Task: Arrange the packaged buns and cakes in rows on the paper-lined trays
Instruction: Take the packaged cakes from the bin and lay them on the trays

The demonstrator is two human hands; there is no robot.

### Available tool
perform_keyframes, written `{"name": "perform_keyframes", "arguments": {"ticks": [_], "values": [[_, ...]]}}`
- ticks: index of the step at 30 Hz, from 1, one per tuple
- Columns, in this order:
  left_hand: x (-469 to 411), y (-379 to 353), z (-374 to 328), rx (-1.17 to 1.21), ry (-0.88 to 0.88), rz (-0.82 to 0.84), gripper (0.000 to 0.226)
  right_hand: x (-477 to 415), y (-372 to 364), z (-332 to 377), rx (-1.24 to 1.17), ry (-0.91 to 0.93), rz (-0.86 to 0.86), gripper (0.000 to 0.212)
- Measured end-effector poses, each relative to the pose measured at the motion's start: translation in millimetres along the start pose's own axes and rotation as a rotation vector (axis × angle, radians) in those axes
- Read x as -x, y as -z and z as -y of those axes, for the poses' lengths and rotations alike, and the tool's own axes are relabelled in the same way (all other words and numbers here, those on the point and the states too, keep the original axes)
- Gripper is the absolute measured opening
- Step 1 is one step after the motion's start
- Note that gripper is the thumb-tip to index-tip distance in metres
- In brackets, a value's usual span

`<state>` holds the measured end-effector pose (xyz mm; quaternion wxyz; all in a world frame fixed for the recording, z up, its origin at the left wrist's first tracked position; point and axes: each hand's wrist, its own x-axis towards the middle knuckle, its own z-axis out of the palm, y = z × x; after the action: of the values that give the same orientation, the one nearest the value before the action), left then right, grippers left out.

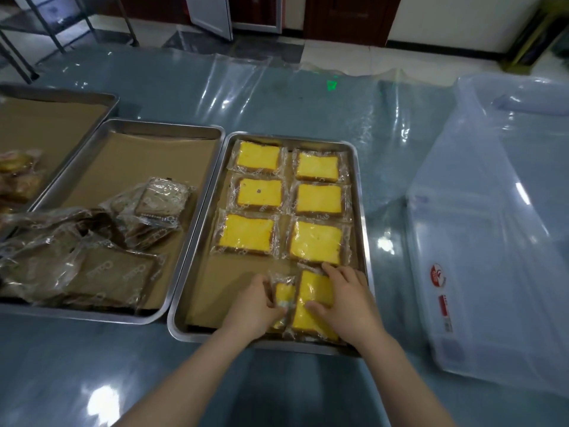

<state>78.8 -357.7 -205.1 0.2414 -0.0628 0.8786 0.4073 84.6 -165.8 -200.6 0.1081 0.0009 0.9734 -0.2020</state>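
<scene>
My left hand pinches a wrapped yellow cake by its edge. My right hand grips the neighbouring cake, thumb on top. Both cakes lie at the near end of the paper-lined tray, just below six cakes in three rows of two. The next tray leftward holds heaped brown wrapped cakes. A clear plastic box sits on the table to the right. Its red label and the wrapper print are unreadable.

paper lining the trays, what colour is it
Tan brown paper, seen best in the head view.
</scene>
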Motion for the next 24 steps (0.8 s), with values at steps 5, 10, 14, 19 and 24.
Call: {"name": "perform_keyframes", "arguments": {"ticks": [5,10,14,19,24], "values": [[5.9,7.5,2.8,0.158,0.001,0.061,0.020,6.6,10.6,-2.5,-0.245,-0.072,-0.135,0.058],[13.1,42.0,21.3,0.267,-0.056,-0.189,0.030,11.8,27.5,-4.6,-0.603,-0.152,-0.300,0.028],[4.6,70.5,36.6,0.230,-0.093,-0.446,0.038,10.9,32.0,-0.2,-0.725,-0.145,-0.364,0.027],[10.4,78.3,47.4,-0.042,-0.188,-0.529,0.044,9.4,34.6,9.3,-1.047,-0.087,-0.378,0.039],[28.6,80.0,71.6,-0.207,-0.339,-0.353,0.047,14.1,28.9,7.0,-1.083,0.000,-0.253,0.041]]}}
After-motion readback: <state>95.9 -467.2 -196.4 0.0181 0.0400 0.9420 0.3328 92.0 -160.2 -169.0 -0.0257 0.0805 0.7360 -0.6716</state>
